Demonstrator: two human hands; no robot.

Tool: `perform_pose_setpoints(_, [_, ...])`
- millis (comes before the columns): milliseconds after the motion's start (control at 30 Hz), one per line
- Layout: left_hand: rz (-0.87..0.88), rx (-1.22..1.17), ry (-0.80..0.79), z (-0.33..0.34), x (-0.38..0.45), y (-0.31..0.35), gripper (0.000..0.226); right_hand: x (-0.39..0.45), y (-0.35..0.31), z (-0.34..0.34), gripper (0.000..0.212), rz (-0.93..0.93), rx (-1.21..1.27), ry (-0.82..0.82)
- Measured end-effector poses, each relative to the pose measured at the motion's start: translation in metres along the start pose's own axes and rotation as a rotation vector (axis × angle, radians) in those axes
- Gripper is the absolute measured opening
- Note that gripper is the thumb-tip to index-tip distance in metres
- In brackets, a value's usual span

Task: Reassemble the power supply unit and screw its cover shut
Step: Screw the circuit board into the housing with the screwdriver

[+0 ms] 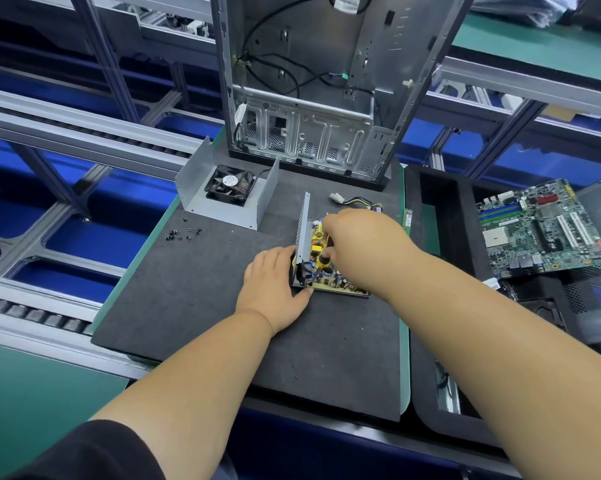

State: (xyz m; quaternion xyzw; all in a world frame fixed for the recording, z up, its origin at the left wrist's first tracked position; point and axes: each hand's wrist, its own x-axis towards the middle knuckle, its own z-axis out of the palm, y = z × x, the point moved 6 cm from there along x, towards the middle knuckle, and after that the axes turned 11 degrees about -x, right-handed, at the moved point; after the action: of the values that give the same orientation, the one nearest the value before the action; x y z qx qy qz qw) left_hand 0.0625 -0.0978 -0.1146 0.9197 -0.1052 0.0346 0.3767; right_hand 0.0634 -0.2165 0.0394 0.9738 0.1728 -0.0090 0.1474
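Power supply unit (321, 263) lies open on the dark mat (195, 299). Left hand (274, 285) grips its near-left corner; right hand (357, 244) curls onto the circuit board, seemingly pinching a component. Cover (222, 192) with fan and screws (183, 233) sit beyond the left hand.

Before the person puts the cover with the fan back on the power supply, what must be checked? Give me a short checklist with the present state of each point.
1. Board seated in its metal base: the circuit board lies in the base, both hands on it; whether it is fully seated, cannot tell.
2. Left hand steadies the base: ok, it holds the near corner.
3. Right hand clear of the board: not ok, its fingers are among the components.
4. Cover ready: ok, it lies apart on the mat, fan inside.
5. Screws at hand: ok, loose group left of the unit.
6. Cable bundle tucked in: not ok, it trails out behind the board.
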Motion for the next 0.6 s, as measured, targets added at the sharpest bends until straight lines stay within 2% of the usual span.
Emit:
perform_pose_setpoints(167, [0.002,0.0,0.006,0.0,0.0,0.0,0.071,-0.002,-0.007,0.0,0.024,0.082,-0.021,0.011])
perform_pose_setpoints(600, [-0.012,-0.028,0.001,-0.001,0.0,0.001,0.063,-0.003,-0.019,0.003,0.015,0.121,0.089,0.03])
